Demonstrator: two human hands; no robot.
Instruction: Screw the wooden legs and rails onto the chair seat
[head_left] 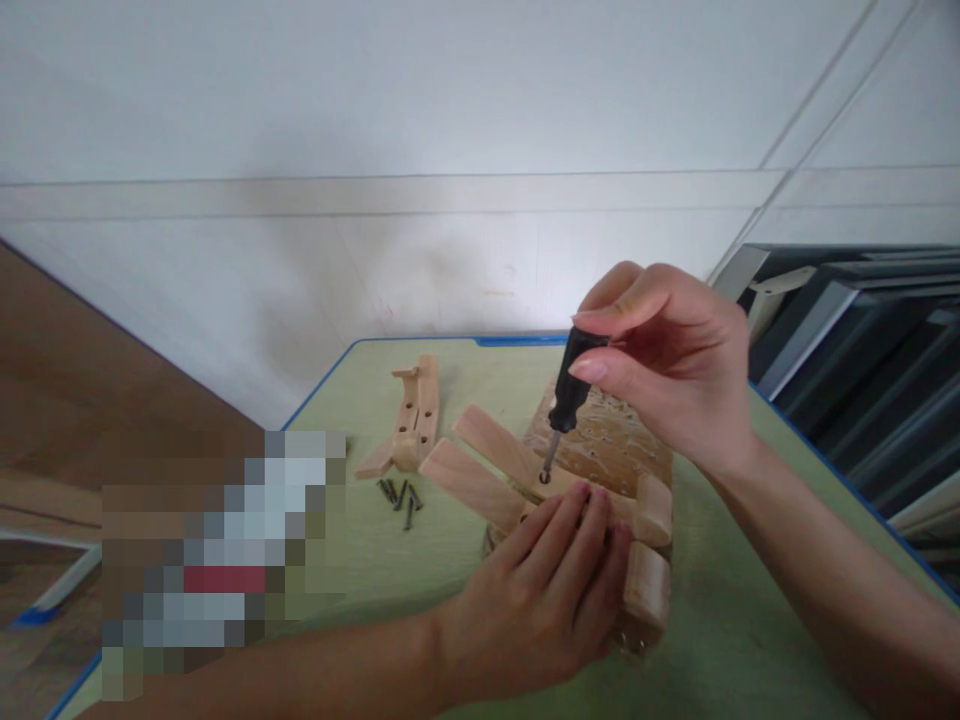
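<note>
My right hand (pixel 679 365) is closed around the black handle of a screwdriver (pixel 576 375), pinched between thumb and fingers. The shaft tilts downward, and its tip meets a hole in a pale wooden piece (pixel 501 443). Beside that piece lies a matching wooden piece (pixel 472 483); both have rounded blocks at their right ends. My left hand (pixel 551 590) is laid over the pair, its fingers bent and holding them against a rough brown board (pixel 622 425). The palm and fingers hide the middle of both pieces.
A second wooden assembly (pixel 411 425) with several holes lies on the green table (pixel 337 400), left of the board. Several dark screws (pixel 405 500) lie just in front of it. Dark panels (pixel 862 340) lean at the right. A white wall (pixel 420 270) stands behind.
</note>
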